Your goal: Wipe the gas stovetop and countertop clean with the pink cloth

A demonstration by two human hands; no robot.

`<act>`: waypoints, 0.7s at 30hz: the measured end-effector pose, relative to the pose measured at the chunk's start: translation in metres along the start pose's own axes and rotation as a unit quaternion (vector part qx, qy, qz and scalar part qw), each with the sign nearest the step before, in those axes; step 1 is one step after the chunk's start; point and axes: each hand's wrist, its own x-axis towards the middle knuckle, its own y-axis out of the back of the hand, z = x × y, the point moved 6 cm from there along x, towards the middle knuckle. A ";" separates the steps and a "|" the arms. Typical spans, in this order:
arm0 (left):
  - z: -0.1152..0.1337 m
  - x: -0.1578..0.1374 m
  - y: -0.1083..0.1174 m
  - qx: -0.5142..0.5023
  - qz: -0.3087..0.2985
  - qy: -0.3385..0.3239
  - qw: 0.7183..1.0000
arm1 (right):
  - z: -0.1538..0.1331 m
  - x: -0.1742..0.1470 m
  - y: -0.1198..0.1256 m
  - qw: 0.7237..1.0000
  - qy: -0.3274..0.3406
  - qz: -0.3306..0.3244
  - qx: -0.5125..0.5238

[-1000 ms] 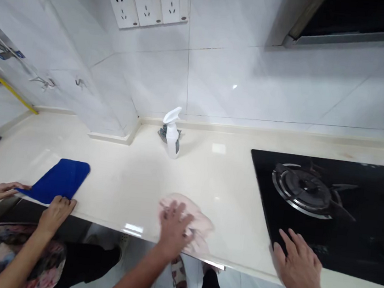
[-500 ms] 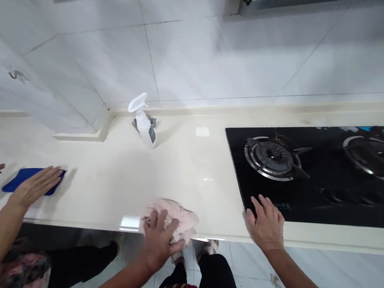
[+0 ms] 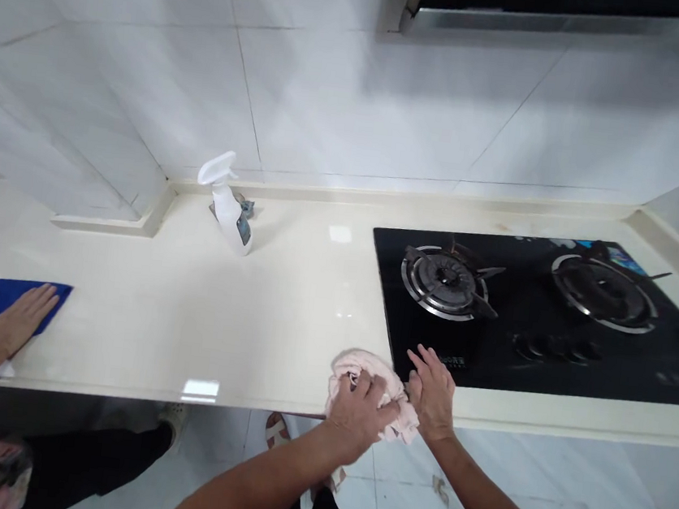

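Under my left hand (image 3: 359, 416) is a crumpled pale pink cloth (image 3: 357, 363), gripped with bent fingers at the counter's front edge. My right hand (image 3: 432, 394) lies on the front left corner of the black gas cooktop (image 3: 498, 371), its fingers stretched out. The cloth's right side reaches up to that hand; whether they touch I cannot tell for sure. Cream countertop (image 3: 271, 320) surrounds the cloth on the left.
A white spray bottle (image 3: 230, 213) leans near the back wall, with a small grey thing behind it. At far left another person's hands (image 3: 19, 316) press on a blue cloth (image 3: 7, 294). Two burners (image 3: 446, 283) sit on the cooktop. A range hood (image 3: 495, 19) hangs above.
My left hand has slid the pink cloth rightward along the counter edge, next to the cooktop. The co-worker's far-left hand has come onto the blue cloth. The view has shifted right.
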 end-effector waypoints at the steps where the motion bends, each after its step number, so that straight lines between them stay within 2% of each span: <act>1: -0.003 -0.007 0.001 0.002 0.010 -0.005 1.000 | 0.002 -0.001 0.000 1.000 -0.002 -0.006 0.011; 4: -0.030 -0.051 0.010 0.021 0.063 0.012 0.998 | 0.002 -0.002 0.001 0.999 -0.015 -0.027 0.024; 8: -0.092 -0.132 0.033 0.070 0.120 0.089 0.986 | -0.004 -0.002 0.004 0.999 -0.014 -0.028 0.037; 9: -0.106 -0.149 0.039 0.076 0.123 0.100 0.984 | -0.005 -0.002 0.005 0.999 -0.013 -0.025 0.039; 12: -0.136 -0.181 0.053 0.070 0.077 0.166 0.981 | -0.008 0.000 0.006 0.998 -0.023 -0.024 0.051; 14: -0.138 -0.185 0.062 0.040 0.061 0.212 0.975 | -0.008 0.002 0.006 0.997 -0.032 -0.026 0.066; 16: -0.130 -0.176 0.073 -0.015 0.063 0.244 0.968 | -0.008 0.003 0.006 0.995 -0.041 -0.023 0.084; 19: -0.117 -0.142 0.091 -0.104 0.083 0.271 0.953 | -0.007 0.004 0.009 0.992 -0.050 -0.007 0.117; 21: -0.115 -0.111 0.103 -0.126 0.121 0.282 0.943 | -0.006 0.004 0.010 0.988 -0.053 0.005 0.146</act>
